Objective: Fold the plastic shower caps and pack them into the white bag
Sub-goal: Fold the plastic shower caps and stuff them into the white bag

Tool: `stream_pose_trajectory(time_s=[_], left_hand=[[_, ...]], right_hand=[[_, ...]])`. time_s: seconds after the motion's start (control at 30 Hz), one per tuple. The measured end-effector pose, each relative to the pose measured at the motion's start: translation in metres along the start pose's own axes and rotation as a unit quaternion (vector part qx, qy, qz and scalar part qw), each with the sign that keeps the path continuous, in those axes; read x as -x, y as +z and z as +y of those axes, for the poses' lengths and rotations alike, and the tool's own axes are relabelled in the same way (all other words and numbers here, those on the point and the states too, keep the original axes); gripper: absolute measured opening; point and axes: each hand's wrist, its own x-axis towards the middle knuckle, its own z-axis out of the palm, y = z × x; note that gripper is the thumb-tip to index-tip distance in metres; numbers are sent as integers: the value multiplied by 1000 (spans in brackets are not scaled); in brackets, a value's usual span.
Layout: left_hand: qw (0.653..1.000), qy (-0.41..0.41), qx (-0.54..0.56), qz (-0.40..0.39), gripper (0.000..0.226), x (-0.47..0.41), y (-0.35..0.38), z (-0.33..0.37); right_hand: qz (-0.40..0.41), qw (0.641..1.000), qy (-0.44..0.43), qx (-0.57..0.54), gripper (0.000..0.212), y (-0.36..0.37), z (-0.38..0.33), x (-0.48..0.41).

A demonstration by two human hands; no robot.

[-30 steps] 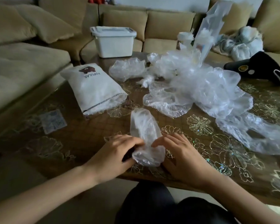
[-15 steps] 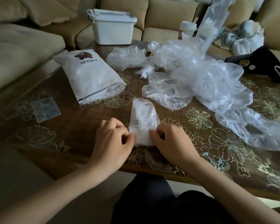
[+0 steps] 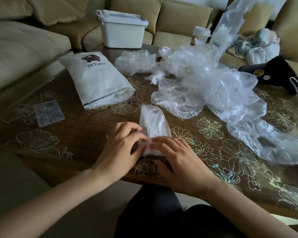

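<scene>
the half-folded shower cap (image 3: 153, 121) lies on the surface (image 3: 86, 134) near the white bag (image 3: 96, 78) and its open mouth — left hand (image 3: 120, 146) in a curled grip pinching the near end, right hand (image 3: 179, 160) flat, holding nothing, pressing down, seemingly so the fold keeps.

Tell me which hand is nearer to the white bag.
Left. The left hand holds the folded shower cap on the side facing the white bag; the right hand presses the cap's other side, farther off.

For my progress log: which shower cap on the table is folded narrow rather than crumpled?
The folded cap touched by the left hand and right hand, near the table's front edge. The other caps lie loose in a heap behind it.
</scene>
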Motion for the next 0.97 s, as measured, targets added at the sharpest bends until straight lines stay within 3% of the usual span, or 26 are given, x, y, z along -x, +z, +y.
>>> stream_pose_trajectory(time_s=[0.17, 0.27, 0.33, 0.5, 0.63, 0.73, 0.87, 0.97], left_hand=[[999, -21, 25, -42, 62, -2, -6, 0], [997, -3, 33, -67, 66, 0, -11, 1], [997, 9, 24, -71, 61, 1, -10, 0], [996, -32, 78, -23, 10, -5, -10, -1], [991, -78, 102, -34, 12, -9, -13, -1], [988, -120, 91, -17, 18, -13, -7, 3], [990, -140, -25, 0, 22, -16, 2, 10], [994, -95, -42, 46, 11, -21, -4, 13]], right_hand=[[12, 998, 54, -36, 45, 2, 4, -7], [15, 997, 67, -43, 45, 2, 5, -14], [29, 995, 74, -63, 41, -1, 7, -19], [29, 977, 123, -170, 21, -17, 11, -21], [33, 957, 186, -220, 6, -18, 18, -27], [48, 948, 243, -198, 18, -17, 22, -37], [70, 949, 279, -127, 11, -10, 16, -47], [72, 955, 280, -66, 27, -3, 11, -48]])
